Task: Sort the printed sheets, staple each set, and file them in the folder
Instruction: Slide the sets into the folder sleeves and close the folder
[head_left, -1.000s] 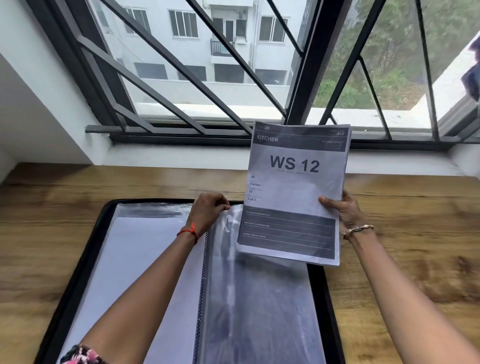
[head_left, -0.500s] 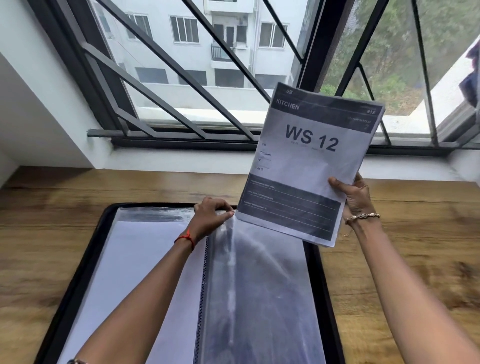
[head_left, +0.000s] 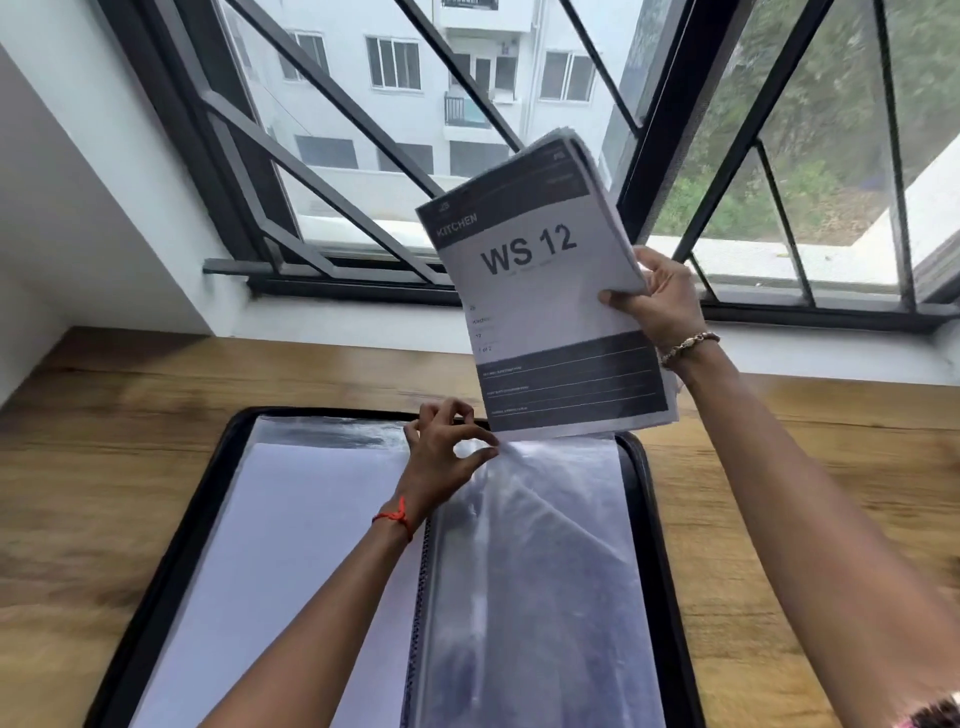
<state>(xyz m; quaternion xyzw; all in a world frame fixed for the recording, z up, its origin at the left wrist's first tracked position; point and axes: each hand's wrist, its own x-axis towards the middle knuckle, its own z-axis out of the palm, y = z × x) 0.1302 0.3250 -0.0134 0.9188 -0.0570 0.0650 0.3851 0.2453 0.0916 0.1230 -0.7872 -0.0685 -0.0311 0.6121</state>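
Head view: right hand grips stack of printed sheets by right edge, top page reads "WS 12", stack held upright above far edge of folder. Left hand pinches top corner of clear sleeve, lifted slightly. Folder lies open on wooden worktop, below window grille.

A wooden table was set lengthwise below a window. A black-edged folder was laid open and flat on it, near the middle, with its far edge turned toward the window. Wood grain was shown on either side.
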